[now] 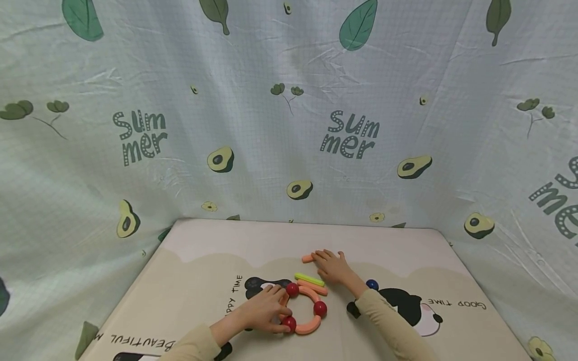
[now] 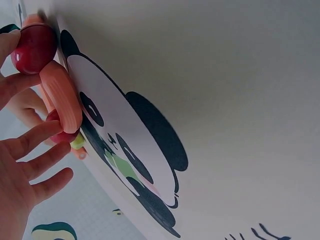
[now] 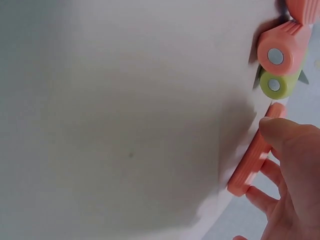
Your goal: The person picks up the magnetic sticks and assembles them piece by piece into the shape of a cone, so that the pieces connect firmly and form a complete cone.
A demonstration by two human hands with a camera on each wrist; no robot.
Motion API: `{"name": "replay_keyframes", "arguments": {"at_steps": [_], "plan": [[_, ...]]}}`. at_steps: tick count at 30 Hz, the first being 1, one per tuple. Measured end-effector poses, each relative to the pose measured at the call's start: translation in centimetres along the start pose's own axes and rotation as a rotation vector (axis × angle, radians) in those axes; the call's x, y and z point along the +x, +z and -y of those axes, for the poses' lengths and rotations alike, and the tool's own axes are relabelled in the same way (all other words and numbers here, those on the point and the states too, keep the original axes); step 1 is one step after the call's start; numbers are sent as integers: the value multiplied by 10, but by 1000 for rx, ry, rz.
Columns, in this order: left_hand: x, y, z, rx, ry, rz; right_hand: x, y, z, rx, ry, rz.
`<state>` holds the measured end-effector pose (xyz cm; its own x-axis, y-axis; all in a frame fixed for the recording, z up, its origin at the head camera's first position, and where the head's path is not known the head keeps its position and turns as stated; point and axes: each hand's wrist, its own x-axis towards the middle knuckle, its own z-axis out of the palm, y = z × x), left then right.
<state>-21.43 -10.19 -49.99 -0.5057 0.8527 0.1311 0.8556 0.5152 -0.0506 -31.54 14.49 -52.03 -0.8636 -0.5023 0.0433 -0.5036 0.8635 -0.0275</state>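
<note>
A ring of curved orange magnetic rods (image 1: pixel 309 327) and red balls (image 1: pixel 320 308) lies on the table. My left hand (image 1: pixel 266 308) is at the ring's left side, partly covering it. In the left wrist view its thumb and index finger pinch a red ball (image 2: pixel 34 49); the other fingers spread beside a curved orange rod (image 2: pixel 61 95). Beyond the ring, my right hand (image 1: pixel 334 268) grips a straight orange rod (image 1: pixel 308 258). The right wrist view shows the thumb on one side of this orange rod (image 3: pixel 250 162) and fingers on the other.
A yellow-green rod (image 1: pixel 309 279) and another straight orange rod (image 1: pixel 312 288) lie side by side just behind the ring. A blue ball (image 1: pixel 372 284) sits right of them, near the right forearm. The table mat (image 1: pixel 203 240) has printed animals, and a patterned curtain (image 1: pixel 253 110) hangs behind.
</note>
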Motion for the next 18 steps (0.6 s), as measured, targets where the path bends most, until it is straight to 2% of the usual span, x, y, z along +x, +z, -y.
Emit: {"name": "replay_keyframes", "arguments": {"at_steps": [8,18], "plan": [[0,2,0,10,3,-5,-3,3,-6,-84,-26,-94],[-3,2,0,45,25,-50,-9,2,-9,-19,-74,-175]]}}
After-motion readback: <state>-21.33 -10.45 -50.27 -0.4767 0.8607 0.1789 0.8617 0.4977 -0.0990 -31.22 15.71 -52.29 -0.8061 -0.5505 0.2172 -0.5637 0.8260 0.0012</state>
